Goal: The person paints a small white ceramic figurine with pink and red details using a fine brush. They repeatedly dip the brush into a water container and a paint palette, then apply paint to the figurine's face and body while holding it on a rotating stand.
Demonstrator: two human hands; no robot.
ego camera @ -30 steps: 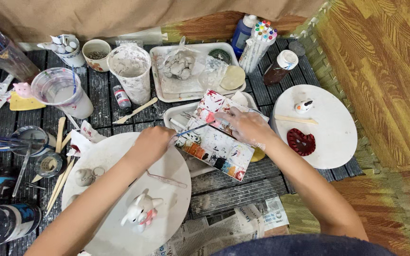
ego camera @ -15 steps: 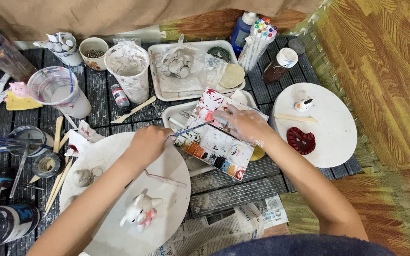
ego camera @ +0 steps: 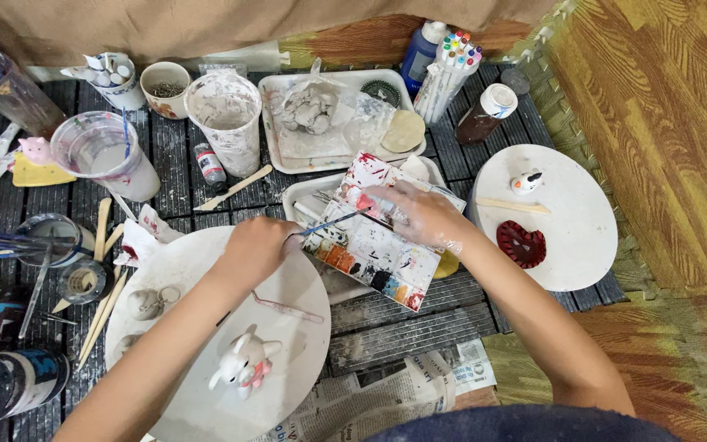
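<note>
On the far left stands a clear cup point(ego camera: 100, 155) of cloudy water, with wooden sticks point(ego camera: 101, 270) lying nearer on the dark slatted surface point(ego camera: 403, 327). Right of them, a round white board point(ego camera: 198, 344) carries a small white and pink clay figure point(ego camera: 243, 364) at its near side. At the board's far edge the left hand point(ego camera: 257, 250) has its grip pinched on a thin brush point(ego camera: 333, 223), whose tip reaches right onto the paint-smeared palette point(ego camera: 374, 245). Resting on that palette's far right part, the right hand point(ego camera: 419, 214) spreads its fingers, steadying it. Farther right, a second round board point(ego camera: 570, 221) bears a red heart point(ego camera: 522, 244).
</note>
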